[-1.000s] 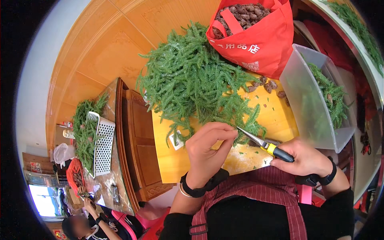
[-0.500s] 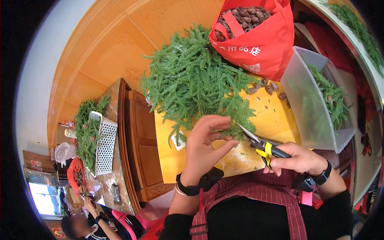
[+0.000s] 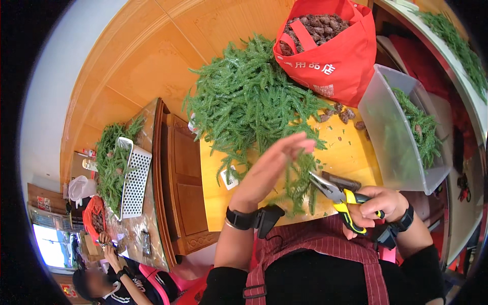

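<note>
My right hand is closed around long-nose pliers with yellow and black handles, their jaws pointing up and left. From my left hand, slightly blurred with its fingers pressed together, hangs a green artificial pine sprig. Its grip on the sprig is partly hidden. The pliers' tip is close to the sprig's right side; whether they touch cannot be made out. Just beyond my left hand a large heap of pine sprigs covers the yellow tabletop.
A red bag full of pine cones stands at the back. To the right a clear plastic bin holds greenery. Loose cones and a dark bar-shaped object lie on the table. At left, another person sits by a white perforated basket.
My left hand has swung upward and its fingers have straightened. The pliers have shifted down and right, with their handles spread wider. The sprig now hangs lower in front of me.
</note>
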Demonstrator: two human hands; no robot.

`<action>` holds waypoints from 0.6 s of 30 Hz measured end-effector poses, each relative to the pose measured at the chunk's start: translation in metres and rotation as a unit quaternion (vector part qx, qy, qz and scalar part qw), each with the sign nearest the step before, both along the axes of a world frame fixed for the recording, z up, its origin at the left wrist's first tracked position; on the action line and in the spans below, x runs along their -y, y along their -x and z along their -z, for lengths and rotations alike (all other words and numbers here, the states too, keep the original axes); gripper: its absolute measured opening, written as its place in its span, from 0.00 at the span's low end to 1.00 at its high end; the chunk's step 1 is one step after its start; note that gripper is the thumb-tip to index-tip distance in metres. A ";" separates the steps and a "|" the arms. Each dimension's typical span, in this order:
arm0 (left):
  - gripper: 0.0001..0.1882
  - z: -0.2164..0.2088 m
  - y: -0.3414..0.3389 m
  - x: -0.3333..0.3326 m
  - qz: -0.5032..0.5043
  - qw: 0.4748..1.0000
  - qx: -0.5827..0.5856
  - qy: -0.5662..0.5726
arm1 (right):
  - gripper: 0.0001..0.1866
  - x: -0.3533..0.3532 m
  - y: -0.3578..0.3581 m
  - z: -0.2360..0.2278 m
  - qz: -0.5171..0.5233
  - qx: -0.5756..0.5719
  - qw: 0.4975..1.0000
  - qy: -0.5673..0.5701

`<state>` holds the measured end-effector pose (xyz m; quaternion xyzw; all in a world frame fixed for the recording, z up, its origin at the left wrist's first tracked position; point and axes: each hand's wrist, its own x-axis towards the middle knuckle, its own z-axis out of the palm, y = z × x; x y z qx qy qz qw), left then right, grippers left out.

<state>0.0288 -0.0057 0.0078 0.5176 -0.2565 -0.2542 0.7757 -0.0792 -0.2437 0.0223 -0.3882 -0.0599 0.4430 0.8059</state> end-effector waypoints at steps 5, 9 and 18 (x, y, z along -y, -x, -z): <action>0.33 -0.018 0.005 -0.008 0.126 0.988 -0.043 -0.074 | 0.17 0.005 -0.004 0.012 -0.068 0.054 0.994 -0.060; 0.20 -0.013 0.000 -0.020 0.075 0.984 0.068 -0.147 | 0.13 0.010 -0.004 -0.001 -0.056 0.124 0.991 0.007; 0.12 -0.002 0.009 -0.011 -0.131 0.979 0.116 -0.106 | 0.08 0.005 0.009 -0.019 0.165 0.196 0.885 0.388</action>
